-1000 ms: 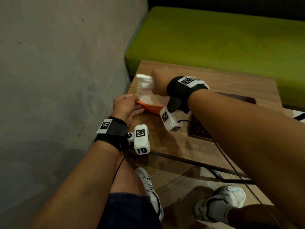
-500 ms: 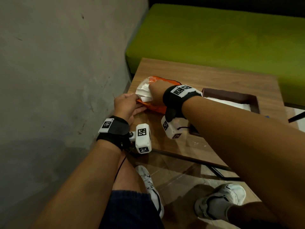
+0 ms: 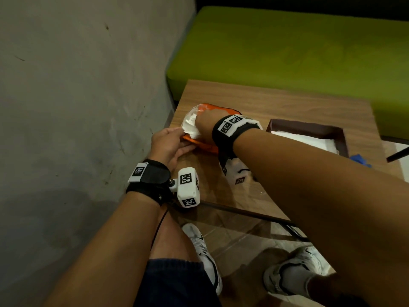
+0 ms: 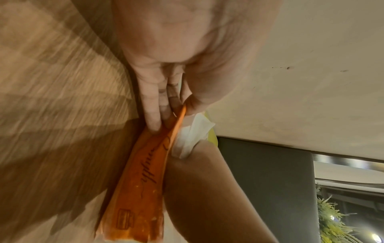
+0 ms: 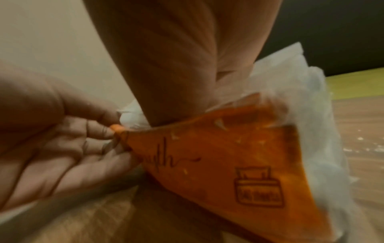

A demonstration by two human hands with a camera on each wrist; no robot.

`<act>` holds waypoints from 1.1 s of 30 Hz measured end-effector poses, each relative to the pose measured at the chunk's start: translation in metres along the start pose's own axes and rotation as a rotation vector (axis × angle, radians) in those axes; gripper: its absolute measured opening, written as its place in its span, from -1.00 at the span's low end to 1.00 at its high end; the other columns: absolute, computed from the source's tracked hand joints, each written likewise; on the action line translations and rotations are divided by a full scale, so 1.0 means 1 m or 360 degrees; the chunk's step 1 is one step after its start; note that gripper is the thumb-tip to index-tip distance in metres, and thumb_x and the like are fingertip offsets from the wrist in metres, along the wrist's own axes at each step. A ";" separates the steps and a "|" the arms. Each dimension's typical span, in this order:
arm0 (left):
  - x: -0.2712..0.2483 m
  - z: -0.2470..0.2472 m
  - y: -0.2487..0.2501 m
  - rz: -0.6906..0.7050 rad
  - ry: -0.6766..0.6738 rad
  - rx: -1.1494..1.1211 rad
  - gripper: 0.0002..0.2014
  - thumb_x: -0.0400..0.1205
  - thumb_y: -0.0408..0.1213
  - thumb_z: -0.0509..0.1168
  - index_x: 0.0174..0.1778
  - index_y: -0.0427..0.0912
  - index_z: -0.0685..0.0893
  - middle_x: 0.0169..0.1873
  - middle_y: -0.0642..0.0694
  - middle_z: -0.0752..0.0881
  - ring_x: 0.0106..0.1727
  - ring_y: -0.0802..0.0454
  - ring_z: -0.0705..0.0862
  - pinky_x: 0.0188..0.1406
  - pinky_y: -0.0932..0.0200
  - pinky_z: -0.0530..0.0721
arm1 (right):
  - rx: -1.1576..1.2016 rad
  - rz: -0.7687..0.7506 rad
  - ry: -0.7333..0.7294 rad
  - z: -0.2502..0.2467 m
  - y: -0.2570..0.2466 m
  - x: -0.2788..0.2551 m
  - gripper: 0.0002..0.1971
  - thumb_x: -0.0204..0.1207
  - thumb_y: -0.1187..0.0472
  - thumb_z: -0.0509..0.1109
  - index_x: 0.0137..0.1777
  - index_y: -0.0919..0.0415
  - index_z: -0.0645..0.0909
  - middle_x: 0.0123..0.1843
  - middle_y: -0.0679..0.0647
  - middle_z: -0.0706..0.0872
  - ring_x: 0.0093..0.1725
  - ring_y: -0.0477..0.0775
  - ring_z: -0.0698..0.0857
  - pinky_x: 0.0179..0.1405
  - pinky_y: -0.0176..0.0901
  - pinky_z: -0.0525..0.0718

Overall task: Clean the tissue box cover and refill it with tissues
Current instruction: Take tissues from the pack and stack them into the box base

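Right hand (image 3: 204, 124) has dropped back onto the pack (image 3: 218, 110) since a second ago; then it was lifted off it with a wad of tissues (image 3: 191, 126), and the pack's orange top was covered. Read: another batch coming out of the pack for the box (image 3: 306, 131), refill step mid-way.

Left hand (image 3: 167, 144): thumb and fingers (image 4: 152, 111) pinch the pack's near orange edge, the other fingers straight under it, holding the pack down near the bench's (image 3: 287, 107) left edge.

Right hand: buried in the pack mouth, tissues bunched against it. Its fingers are hidden in every view, so can't tell whether they're curled on tissues; probably yes.

Box: dark brown, rectangular, open top, sits toward the bench's right edge, well apart from the pack, white tissues already lying flat inside. Cover cleaning looks done, judging by that.

Materials:
- Pack: thin glossy plastic film, orange panel with script print and a tissue-box icon, clear at the end; crinkles, collapses under the hand.
- Tissues: white, soft, crumpled at the mouth.
- Bench: wood-grain, with white specks by the pack.
- Blue crumpled cloth (image 3: 359, 159) beside the box at the right edge.
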State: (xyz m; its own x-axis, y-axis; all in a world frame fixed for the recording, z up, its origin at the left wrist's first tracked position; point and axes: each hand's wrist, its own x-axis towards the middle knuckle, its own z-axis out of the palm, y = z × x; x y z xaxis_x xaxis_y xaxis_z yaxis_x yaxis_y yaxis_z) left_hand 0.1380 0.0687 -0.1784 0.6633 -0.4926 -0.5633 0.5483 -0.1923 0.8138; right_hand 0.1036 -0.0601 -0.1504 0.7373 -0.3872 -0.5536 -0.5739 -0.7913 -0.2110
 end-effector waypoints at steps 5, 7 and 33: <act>0.003 -0.002 0.000 -0.0008 -0.0013 -0.0003 -0.94 0.80 -0.43 0.34 0.16 -0.30 0.63 0.04 -0.38 0.81 -0.01 -0.23 0.90 -0.18 -0.04 0.92 | -0.0136 0.0145 0.0274 -0.013 0.013 -0.052 -0.79 0.59 0.10 0.54 0.03 0.21 0.63 0.15 0.26 0.77 -0.05 0.25 0.67 -0.07 0.00 0.63; 0.004 -0.002 -0.001 0.0014 0.0004 -0.0019 -0.96 0.80 -0.47 0.31 0.10 -0.28 0.62 -0.03 -0.34 0.78 -0.09 -0.20 0.88 -0.26 0.01 0.90 | -0.0118 0.0120 0.0307 -0.015 0.019 -0.049 -0.75 0.57 0.14 0.57 0.12 0.28 0.68 0.23 0.27 0.78 0.07 0.29 0.72 -0.04 -0.03 0.61; -0.018 0.008 0.017 0.0507 0.0812 0.0196 -0.83 0.59 -0.31 0.42 0.09 -0.17 0.80 0.01 -0.21 0.85 -0.11 -0.21 0.83 -0.16 -0.03 0.86 | 0.1744 -0.0168 0.1058 -0.051 0.056 -0.132 -0.68 0.53 0.36 0.54 0.28 0.31 0.71 0.14 0.12 0.81 0.11 0.10 0.78 0.06 -0.10 0.79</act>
State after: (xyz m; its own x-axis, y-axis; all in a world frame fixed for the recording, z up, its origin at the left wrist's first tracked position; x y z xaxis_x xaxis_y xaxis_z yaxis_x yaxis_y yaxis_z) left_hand 0.1313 0.0676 -0.1536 0.9618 -0.0795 -0.2620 0.2403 -0.2137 0.9469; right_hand -0.0074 -0.0778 -0.0478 0.6502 -0.7578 -0.0549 -0.2607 -0.1547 -0.9529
